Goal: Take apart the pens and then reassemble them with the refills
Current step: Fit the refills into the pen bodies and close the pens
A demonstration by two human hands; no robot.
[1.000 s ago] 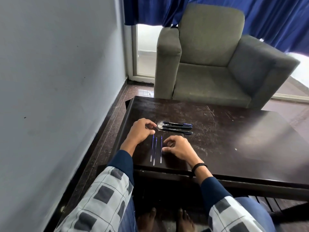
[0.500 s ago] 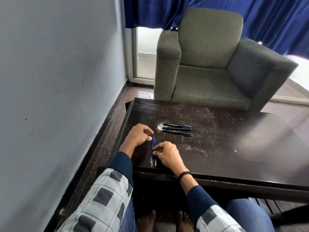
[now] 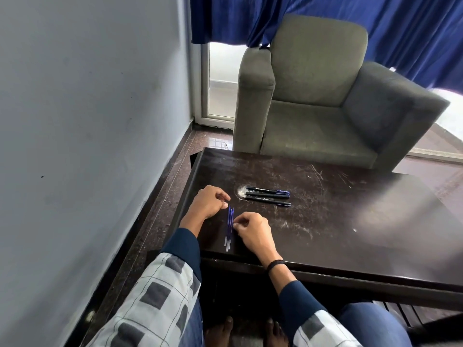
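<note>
On the table (image 3: 338,234), the right hand (image 3: 253,231) pinches bunched refills (image 3: 229,230); the left hand (image 3: 209,202) rests curled, empty. Best lift one singly.

Three black pens (image 3: 268,196) with blue ends are laid side by side, parallel, on the dark table (image 3: 350,221). Thin blue refills (image 3: 229,225) are bunched together just nearer the front edge, lengthwise, their clear ends turned toward that edge

Soft daylight from the window (image 3: 220,78) behind the armchair (image 3: 313,116) glares off the desk (image 3: 388,211) (wide-angle edges bow); focus is sharp.
</note>
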